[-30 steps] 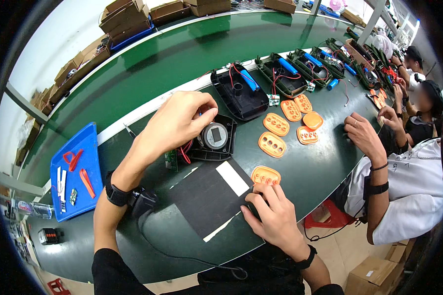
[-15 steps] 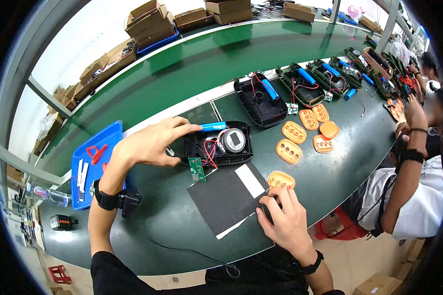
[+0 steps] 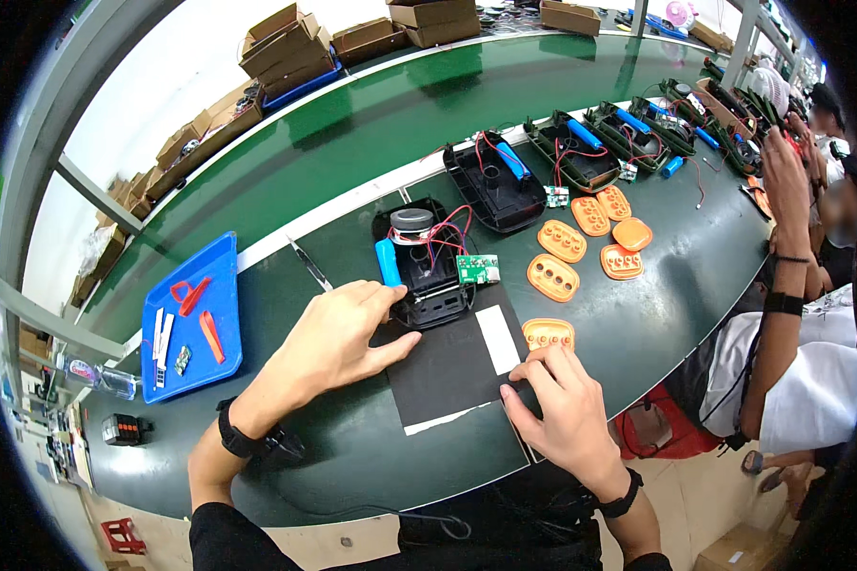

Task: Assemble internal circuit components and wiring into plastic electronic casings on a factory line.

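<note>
A black plastic housing [image 3: 438, 295] lies open-side up, its near end beside the black sheet. Inside are a blue cylindrical battery [image 3: 388, 263], a round grey-rimmed part [image 3: 411, 225] and red and dark wires. A green circuit board [image 3: 477, 269] hangs over its right side on these wires. My left hand [image 3: 338, 338] has thumb and forefinger spread around the housing's near left corner, the forefinger touching near the battery. My right hand [image 3: 567, 409] is closed at the right edge of the black sheet [image 3: 443, 376]; something small and dark at its fingertips is unclear.
Orange oval pads [image 3: 552, 277] lie to the right. Behind them stands a row of opened housings [image 3: 495, 186]. A blue tray [image 3: 221, 285] with red strips is at left, and a pen-like tool [image 3: 309, 264] lies nearby. Another person's arm [image 3: 781, 285] reaches in from the right.
The housing has turned about a quarter turn, bringing the board to its right side. My left hand has moved down and right to the near corner. My right hand has barely moved.
</note>
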Tool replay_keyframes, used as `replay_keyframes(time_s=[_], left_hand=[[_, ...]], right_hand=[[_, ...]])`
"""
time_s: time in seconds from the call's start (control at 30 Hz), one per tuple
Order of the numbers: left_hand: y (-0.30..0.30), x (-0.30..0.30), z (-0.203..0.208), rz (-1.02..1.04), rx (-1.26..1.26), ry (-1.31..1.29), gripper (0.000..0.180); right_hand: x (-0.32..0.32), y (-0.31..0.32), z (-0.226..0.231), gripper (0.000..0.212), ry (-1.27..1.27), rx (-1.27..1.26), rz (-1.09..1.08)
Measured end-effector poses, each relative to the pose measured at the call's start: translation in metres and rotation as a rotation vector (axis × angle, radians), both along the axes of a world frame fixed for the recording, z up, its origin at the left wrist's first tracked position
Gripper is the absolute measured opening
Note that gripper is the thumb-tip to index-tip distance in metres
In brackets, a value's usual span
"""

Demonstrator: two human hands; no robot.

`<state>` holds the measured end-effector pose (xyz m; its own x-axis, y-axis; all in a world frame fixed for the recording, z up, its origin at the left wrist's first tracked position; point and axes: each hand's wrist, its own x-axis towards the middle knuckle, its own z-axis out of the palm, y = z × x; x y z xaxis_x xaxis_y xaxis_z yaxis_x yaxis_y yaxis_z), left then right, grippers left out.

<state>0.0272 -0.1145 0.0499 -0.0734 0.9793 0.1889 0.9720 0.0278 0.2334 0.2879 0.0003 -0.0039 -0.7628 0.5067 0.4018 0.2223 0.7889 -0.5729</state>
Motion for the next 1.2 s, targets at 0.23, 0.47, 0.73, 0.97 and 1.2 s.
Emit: replay_keyframes(time_s=[0.23,0.47,0.73,0.97,1.2], left_hand=[[0.016,-0.030,0.002,-0.192,0.038,-0.041,0.041],[0.020,-0.031,-0.015,-0.311,0.103,-0.166,0.046],[0.017,-0.020,-0.026,-0.350,0.197,-0.263,0.028],[0.024,-0.014,-0.037,-0.238,0.270,-0.470,0.018],[0.019,-0.008,-0.042,-0.137,0.244,-1.142,0.038]], right_hand=[[0.001,0.020,0.027,0.016,0.038,0.047,0.112],[-0.024,0.053,0.066,0.019,-0.073,0.050,0.208],[-0.048,0.059,0.041,0.035,-0.237,0.059,0.300],[-0.049,0.054,0.052,0.033,-0.342,-0.516,0.172],[-0.054,0.044,0.058,0.038,-0.028,-1.030,0.202]])
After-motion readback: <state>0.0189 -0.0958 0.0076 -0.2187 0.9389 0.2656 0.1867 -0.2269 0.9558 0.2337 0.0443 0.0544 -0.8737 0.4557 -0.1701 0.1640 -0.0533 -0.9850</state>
